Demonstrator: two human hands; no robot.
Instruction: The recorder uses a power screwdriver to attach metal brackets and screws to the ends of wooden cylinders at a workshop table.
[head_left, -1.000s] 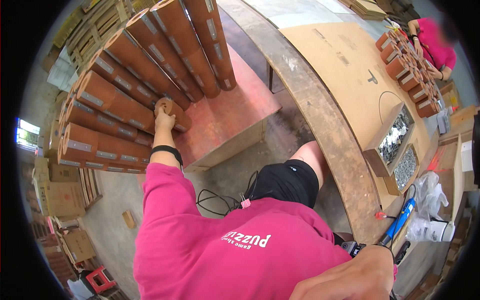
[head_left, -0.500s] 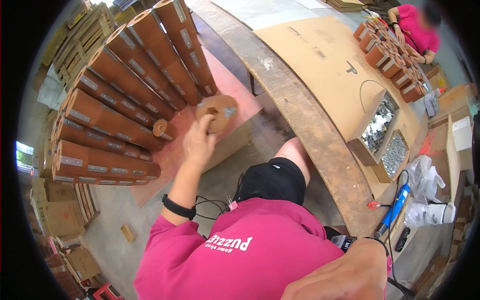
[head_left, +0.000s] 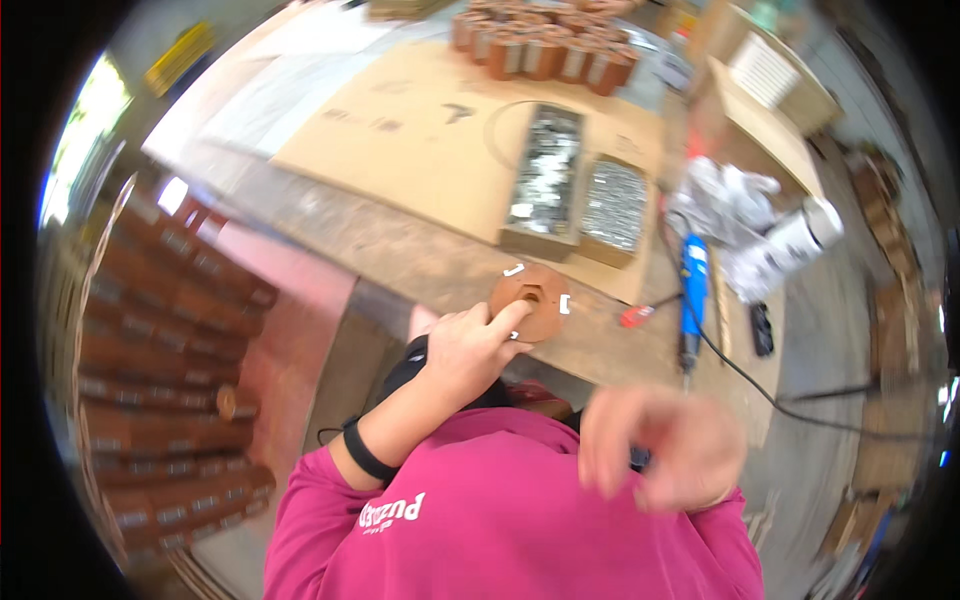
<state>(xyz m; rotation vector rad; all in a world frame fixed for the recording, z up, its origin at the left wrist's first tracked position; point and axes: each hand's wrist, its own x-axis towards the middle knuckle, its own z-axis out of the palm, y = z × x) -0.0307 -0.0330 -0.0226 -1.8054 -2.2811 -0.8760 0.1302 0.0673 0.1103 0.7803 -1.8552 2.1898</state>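
Note:
My left hand grips a round brown wooden cylinder at the near table edge. Its end face is turned up, with an angular hole in the middle and small bright metal pieces round the rim. A finger of that hand reaches to the hole. My right hand is in front of my chest, right of the cylinder and apart from it; motion smears its fingers. Beyond the cylinder stand a long box of flat metal plates and a box of small grey screws. A blue electric screwdriver lies to the right.
Stacked brown cylinders fill the left side by a pink surface. More short cylinders stand at the far table end. Cardboard covers the tabletop. A plastic bag, a white bottle and a black cable are at right.
My left hand has brought the cylinder from beside the stacks to the table edge. My view has turned right. My right hand has moved in front of my chest.

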